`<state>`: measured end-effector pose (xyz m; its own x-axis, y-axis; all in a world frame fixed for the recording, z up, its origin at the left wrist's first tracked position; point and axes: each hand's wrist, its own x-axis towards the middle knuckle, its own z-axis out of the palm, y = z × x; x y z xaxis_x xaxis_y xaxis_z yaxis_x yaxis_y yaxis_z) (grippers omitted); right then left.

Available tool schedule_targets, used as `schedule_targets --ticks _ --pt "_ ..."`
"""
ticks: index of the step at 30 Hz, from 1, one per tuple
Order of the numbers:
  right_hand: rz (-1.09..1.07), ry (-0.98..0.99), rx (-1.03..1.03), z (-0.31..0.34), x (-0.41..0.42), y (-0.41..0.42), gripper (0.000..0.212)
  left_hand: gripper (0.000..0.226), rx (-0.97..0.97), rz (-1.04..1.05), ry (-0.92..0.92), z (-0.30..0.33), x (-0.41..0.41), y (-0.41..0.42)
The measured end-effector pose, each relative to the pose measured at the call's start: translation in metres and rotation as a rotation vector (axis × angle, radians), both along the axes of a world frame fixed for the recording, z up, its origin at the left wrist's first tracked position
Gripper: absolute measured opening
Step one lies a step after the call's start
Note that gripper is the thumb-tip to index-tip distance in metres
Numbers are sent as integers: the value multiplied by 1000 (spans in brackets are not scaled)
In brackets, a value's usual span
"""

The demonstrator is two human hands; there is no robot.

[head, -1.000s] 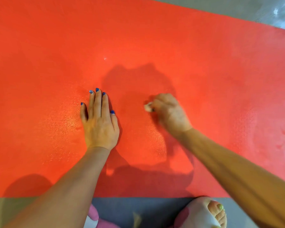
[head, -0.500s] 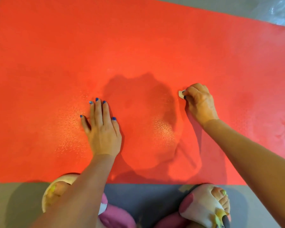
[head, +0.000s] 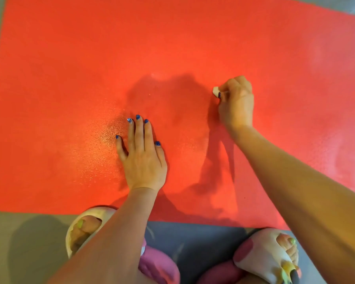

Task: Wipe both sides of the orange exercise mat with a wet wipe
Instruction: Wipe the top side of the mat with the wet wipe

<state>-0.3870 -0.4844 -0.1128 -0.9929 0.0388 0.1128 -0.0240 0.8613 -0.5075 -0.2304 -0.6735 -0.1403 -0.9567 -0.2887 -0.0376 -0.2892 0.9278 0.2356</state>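
One orange exercise mat (head: 70,78), flat on the floor (head: 19,242), grainy texture, glistening patch near the left hand. One wet wipe (head: 216,91), small whitish wad, held against the mat. Two hands: left hand (head: 141,156) flat, palm down on the mat, fingers straight and together; right hand (head: 237,103) with fingers curled round the wipe. Two cream slippers (head: 260,261) at the mat's near edge.

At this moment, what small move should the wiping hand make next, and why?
Probably sweep the right hand, which pinches the wet wipe, further right across the orange mat. The mat near the flat left hand glistens as if wet, while the stretch to the right looks duller.
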Motion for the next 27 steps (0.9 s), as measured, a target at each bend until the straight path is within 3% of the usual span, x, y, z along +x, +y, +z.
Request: schedule_targets --ticks 1,6,11,15,18,20,22,24,27 --pt "7 19 -25 -2 9 -15 19 60 1 -3 -3 0 0 0" --pt "454 -64 -79 -2 59 -79 25 60 11 -1 6 2 1 0" --pt "317 -68 -69 4 28 -69 26 60 12 -5 9 2 1 -1" --pt "550 -88 -103 4 110 -67 22 60 33 -4 60 1 2 -1" --pt "661 -115 -116 8 109 -44 24 60 23 -10 65 1 2 -1" --pt "570 -53 -82 4 77 -33 24 60 7 -11 55 1 2 -1" --pt "320 -42 -65 1 50 -23 20 59 -6 -13 53 1 1 -1" --pt "230 -32 -62 0 62 -27 20 59 -14 -13 57 0 1 -1" --pt "487 -55 -68 3 115 -46 25 59 -10 -20 71 0 2 -1"
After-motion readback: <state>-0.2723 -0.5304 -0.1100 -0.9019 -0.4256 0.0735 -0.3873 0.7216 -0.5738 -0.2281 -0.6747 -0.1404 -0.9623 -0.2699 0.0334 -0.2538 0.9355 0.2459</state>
